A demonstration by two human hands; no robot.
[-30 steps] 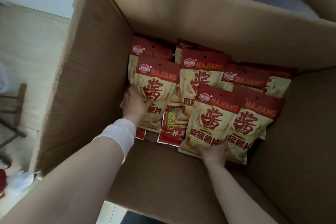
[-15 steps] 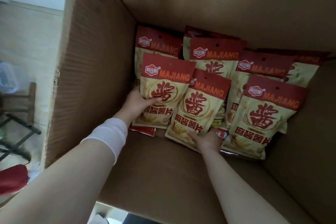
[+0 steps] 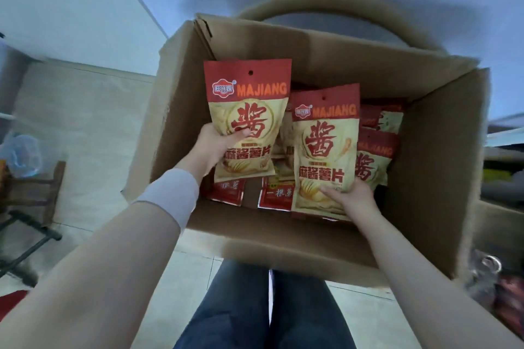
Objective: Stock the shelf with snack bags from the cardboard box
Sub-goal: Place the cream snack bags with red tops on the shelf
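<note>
Two snack bags are held up over the open cardboard box (image 3: pixel 181 110), one in each hand. The left-hand bag (image 3: pixel 249 110) (red band on top, cream body, the word MAJIANG across it) stands upright above the box's left wall side, and the left hand (image 3: pixel 215 147) grips its lower left edge with the thumb across the front; the other fingers are hidden behind the bag, clamped on it as far as can be seen. The right-hand bag (image 3: pixel 326 150) sits lower and just beside the first, its bottom edge near the box's near wall. The right hand (image 3: pixel 351 198) holds its lower right corner, thumb lying flat on the front, the remaining fingers tucked out of sight behind.

More bags of the same kind (image 3: pixel 374 156) lie inside the box toward its right wall, mostly covered by the held bag, so their number cannot be told. Two small red packets (image 3: pixel 226 190) lie on the box bottom near the near wall, each partly hidden by the bags above; their print is too cut off to read in full.

A white cuff (image 3: pixel 170 195) wraps the left wrist. Below the box, dark trousers (image 3: pixel 255 306) show over a pale tiled floor (image 3: pixel 85 127). At the left edge of the view stands a dark wooden stand (image 3: pixel 34 195) with a pale plastic bag (image 3: pixel 22 156) on it, blurred. The right edge of the view is smeared (shapes there cannot be made out).
</note>
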